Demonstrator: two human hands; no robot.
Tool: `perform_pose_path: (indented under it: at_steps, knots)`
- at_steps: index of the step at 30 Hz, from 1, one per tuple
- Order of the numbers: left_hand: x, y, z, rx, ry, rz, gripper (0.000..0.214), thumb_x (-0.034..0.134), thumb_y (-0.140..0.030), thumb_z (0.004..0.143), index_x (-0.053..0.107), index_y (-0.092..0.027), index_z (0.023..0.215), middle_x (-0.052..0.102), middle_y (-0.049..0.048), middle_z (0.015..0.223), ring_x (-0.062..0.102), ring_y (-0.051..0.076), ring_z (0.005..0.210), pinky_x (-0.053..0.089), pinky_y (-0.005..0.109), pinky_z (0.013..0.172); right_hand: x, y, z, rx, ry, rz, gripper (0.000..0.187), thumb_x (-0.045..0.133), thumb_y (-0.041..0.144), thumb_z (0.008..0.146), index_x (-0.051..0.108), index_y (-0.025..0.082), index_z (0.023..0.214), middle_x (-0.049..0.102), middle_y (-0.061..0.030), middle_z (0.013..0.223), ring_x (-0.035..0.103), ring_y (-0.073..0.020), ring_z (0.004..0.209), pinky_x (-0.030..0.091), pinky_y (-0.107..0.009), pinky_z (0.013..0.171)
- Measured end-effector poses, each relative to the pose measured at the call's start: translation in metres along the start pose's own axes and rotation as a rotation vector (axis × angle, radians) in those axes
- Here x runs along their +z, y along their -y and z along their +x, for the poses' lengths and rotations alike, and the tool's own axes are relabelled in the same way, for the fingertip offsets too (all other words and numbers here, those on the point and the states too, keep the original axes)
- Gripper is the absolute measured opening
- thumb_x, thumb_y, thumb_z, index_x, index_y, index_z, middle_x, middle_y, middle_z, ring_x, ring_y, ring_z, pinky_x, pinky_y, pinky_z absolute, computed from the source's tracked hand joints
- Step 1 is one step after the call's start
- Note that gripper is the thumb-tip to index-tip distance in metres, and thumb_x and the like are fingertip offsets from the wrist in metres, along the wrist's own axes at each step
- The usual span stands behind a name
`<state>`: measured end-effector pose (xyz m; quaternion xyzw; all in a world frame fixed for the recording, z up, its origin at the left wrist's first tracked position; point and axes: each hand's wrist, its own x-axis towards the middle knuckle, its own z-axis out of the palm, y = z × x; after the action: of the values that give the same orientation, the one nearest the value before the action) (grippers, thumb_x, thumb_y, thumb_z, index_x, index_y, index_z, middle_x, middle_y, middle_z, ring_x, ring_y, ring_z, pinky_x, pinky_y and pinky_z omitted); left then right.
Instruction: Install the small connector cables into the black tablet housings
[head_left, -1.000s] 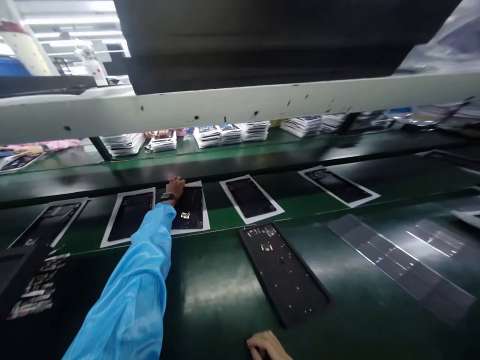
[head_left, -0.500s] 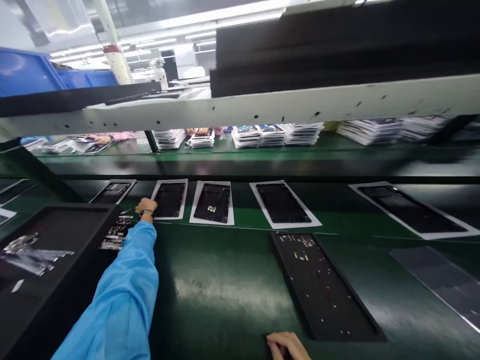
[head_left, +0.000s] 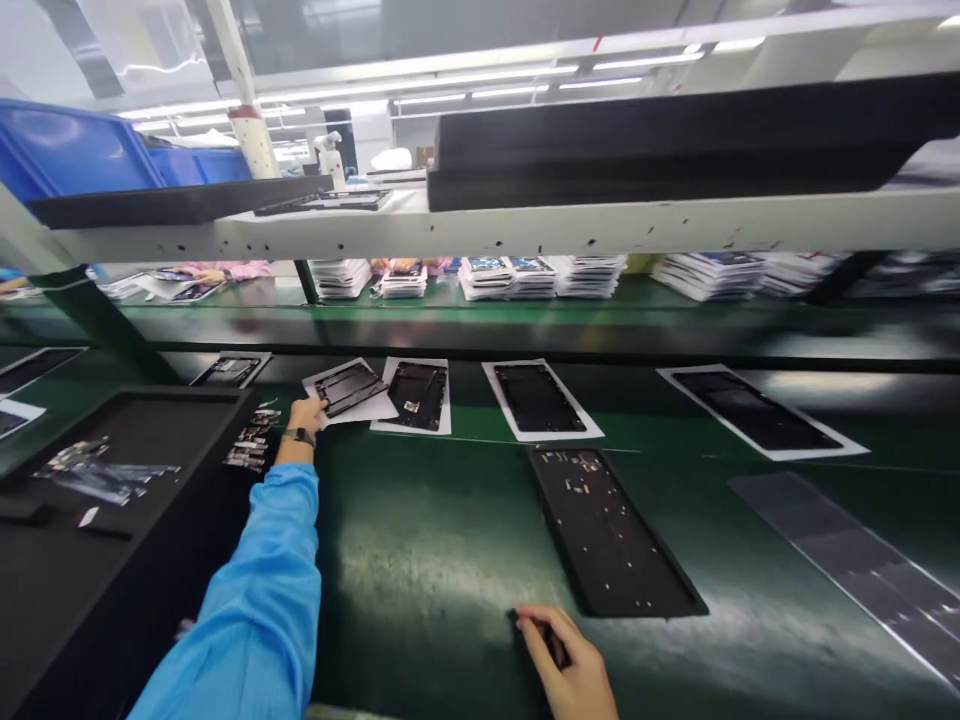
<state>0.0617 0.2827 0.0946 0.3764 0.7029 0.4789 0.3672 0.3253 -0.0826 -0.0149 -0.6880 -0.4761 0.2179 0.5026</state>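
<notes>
My left hand (head_left: pixel 306 415), in a blue sleeve, reaches far forward and is closed on the near left edge of a white sheet (head_left: pixel 375 408). On that sheet lies a black tablet housing (head_left: pixel 349 388), turned askew, its right corner against the neighbouring sheet. Close to me, over the green bench, my right hand (head_left: pixel 564 660) has thumb and forefinger pinched together. Something small and dark may be at the fingertips, too small to make out. A black tray (head_left: pixel 630 560) with small metal parts lies just beyond my right hand.
More black housings on white sheets (head_left: pixel 587 428) line the far side of the bench (head_left: pixel 420 520). A big black tray (head_left: pixel 187 470) with ribbon-like parts stands left. A clear film (head_left: pixel 847 560) lies right. A shelf beam (head_left: pixel 465 228) crosses above; a co-worker's hands show behind it.
The left hand has taken hold of the sheet with its housing, which has turned askew and shifted right. My right hand has come further into view. The camera view has shifted slightly.
</notes>
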Motion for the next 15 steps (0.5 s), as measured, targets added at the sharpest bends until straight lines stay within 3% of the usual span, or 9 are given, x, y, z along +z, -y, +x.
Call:
perform_pose_path:
  at_steps: [4,7,10,12,15]
  knots:
    - [-0.013,0.042,-0.061,-0.162,0.163,-0.092,0.029,0.062,-0.034,0.094,0.063,-0.013,0.113,0.067,0.0083,0.108,0.067,0.019,0.09,0.058,0.037,0.078,0.004,0.006,0.004,0.145,0.102,0.154,0.05,0.064,0.068,0.079,0.074,0.019,0.084,0.076,-0.0102,0.079,0.07,-0.0242,0.07,0.057,-0.031,0.062]
    - [-0.031,0.083,-0.13,-0.174,0.294,-0.151,0.017,0.068,-0.028,0.086,0.067,-0.011,0.09,0.071,0.0064,0.084,0.068,0.018,0.075,0.057,0.033,0.072,0.014,0.016,0.017,0.292,0.217,0.394,0.058,0.065,0.07,0.078,0.069,0.018,0.104,0.077,-0.0143,0.096,0.07,-0.0244,0.075,0.057,-0.033,0.06]
    - [-0.05,0.119,-0.192,-0.154,0.402,-0.159,0.01,0.066,-0.022,0.078,0.066,-0.014,0.084,0.072,0.0059,0.077,0.07,0.02,0.072,0.056,0.034,0.073,0.021,0.029,0.033,0.464,0.283,0.594,0.064,0.069,0.069,0.075,0.061,0.019,0.115,0.074,-0.0166,0.108,0.071,-0.0257,0.078,0.056,-0.034,0.055]
    - [-0.059,0.134,-0.219,-0.126,0.433,-0.131,0.01,0.062,-0.022,0.077,0.067,-0.016,0.085,0.073,0.0057,0.078,0.071,0.022,0.077,0.056,0.035,0.076,0.021,0.035,0.041,0.559,0.313,0.658,0.064,0.074,0.063,0.073,0.058,0.02,0.118,0.073,-0.0155,0.107,0.069,-0.0244,0.074,0.054,-0.032,0.05]
    - [-0.067,0.146,-0.236,-0.063,0.416,-0.033,0.009,0.059,-0.02,0.077,0.066,-0.019,0.083,0.073,0.006,0.081,0.07,0.024,0.085,0.054,0.037,0.082,0.018,0.033,0.046,0.578,0.333,0.641,0.064,0.079,0.054,0.071,0.055,0.019,0.119,0.074,-0.0139,0.101,0.064,-0.0201,0.063,0.047,-0.028,0.042]
